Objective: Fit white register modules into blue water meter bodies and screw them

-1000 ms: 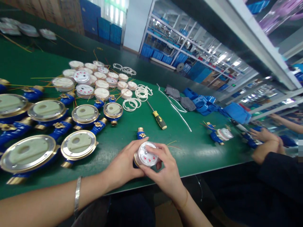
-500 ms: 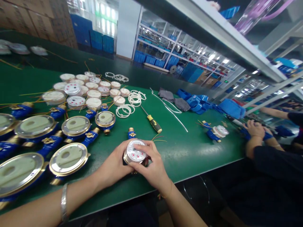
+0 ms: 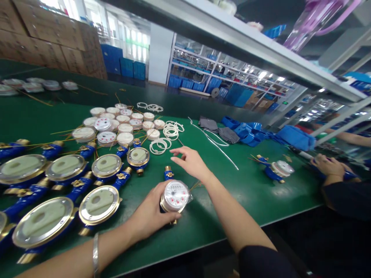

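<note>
Water meter (image 3: pixel 176 196), dial up, sits at six o'clock over the green table (image 3: pixel 261 197) — cardboard boxes (image 3: pixel 43 50) at ten, blue bins (image 3: pixel 188 84) at twelve. The left hand (image 3: pixel 149 212) grips it from eight o'clock, fingers curved; the right hand (image 3: pixel 189 162), one o'clock from it, has fingers loosely parted — empty.

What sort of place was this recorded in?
Probably a factory assembly floor: the left hand holds a dialled meter at a green workbench, blue-and-brass meter bodies are grouped alongside, and shelved blue bins show in the background.
</note>
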{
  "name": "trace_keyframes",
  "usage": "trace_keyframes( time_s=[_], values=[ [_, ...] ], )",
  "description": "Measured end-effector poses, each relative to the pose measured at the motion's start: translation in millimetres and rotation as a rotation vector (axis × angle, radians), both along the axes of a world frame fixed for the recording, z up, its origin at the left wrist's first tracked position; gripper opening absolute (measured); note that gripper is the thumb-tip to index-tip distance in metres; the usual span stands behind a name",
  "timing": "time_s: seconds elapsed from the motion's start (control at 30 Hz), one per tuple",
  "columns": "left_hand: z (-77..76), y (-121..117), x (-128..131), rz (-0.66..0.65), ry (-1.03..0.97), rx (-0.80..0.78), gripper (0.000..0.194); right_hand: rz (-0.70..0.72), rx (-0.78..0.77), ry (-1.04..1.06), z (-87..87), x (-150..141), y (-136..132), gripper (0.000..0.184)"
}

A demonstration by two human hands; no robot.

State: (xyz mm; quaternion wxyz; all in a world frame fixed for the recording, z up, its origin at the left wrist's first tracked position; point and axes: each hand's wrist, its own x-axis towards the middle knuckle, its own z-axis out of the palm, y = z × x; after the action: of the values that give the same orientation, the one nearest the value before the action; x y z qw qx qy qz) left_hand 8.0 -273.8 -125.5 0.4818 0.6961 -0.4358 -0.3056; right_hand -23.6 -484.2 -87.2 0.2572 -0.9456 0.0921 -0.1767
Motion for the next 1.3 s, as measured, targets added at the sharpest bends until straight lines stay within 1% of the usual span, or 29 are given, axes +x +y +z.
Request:
trace_keyframes(
  time_s=[0.07,0.13,0.2,0.3,0.4,0.5,0.63,0.7,0.73,0.8,0.9,0.97,1.03,1.17,1.3],
  values=[
    [0.8,0,0,-0.003,0.004,-0.012,0.075,0.058,-0.056,0.063,-6.8,35,-7,0.022],
    [1.3,0,0,0.0,0.003,-0.024,0.074,0.082,-0.109,0.106,-15.3,62,-10,0.021],
    [1.7,0,1,0.001,-0.007,-0.036,0.074,0.091,-0.147,0.137,-22.3,77,-11,0.019],
    [2.3,0,1,0.003,-0.018,-0.042,0.074,0.099,-0.172,0.155,-26.6,85,-11,0.008],
    [2.4,0,1,0.008,-0.011,-0.036,0.073,0.098,-0.165,0.116,-21.8,82,-12,0.005],
    [1.5,0,1,0.001,0.002,-0.054,0.073,0.052,-0.118,0.023,-7.6,72,-14,0.007],
    [0.2,0,1,0.005,0.0,-0.071,0.072,-0.034,-0.037,-0.118,15.9,49,-17,0.021],
    [-0.1,0,0,0.009,-0.006,-0.069,0.072,-0.051,-0.013,-0.149,21.0,38,-20,0.026],
    [-0.1,0,0,0.008,-0.009,-0.068,0.072,-0.053,-0.006,-0.148,20.4,34,-21,0.026],
    [0.7,0,-1,0.011,-0.011,-0.06,0.072,-0.04,-0.005,-0.113,13.0,28,-22,0.02],
    [3.0,0,-1,0.022,-0.005,-0.043,0.073,-0.003,-0.015,-0.022,-7.7,23,-20,0.013],
    [4.2,0,-2,0.024,-0.006,-0.035,0.074,0.004,-0.011,0.027,-20.9,22,-18,0.013],
    [4.2,0,-2,0.02,-0.012,-0.032,0.074,-0.006,0.016,0.053,-29.5,22,-17,0.014],
    [1.4,-1,-1,0.02,-0.018,-0.027,0.076,-0.019,0.139,0.058,-33.3,21,-20,0.017],
    [-1.4,-1,0,0.01,-0.018,-0.028,0.078,-0.02,0.335,0.006,-31.0,21,-26,0.023]
  ],
)
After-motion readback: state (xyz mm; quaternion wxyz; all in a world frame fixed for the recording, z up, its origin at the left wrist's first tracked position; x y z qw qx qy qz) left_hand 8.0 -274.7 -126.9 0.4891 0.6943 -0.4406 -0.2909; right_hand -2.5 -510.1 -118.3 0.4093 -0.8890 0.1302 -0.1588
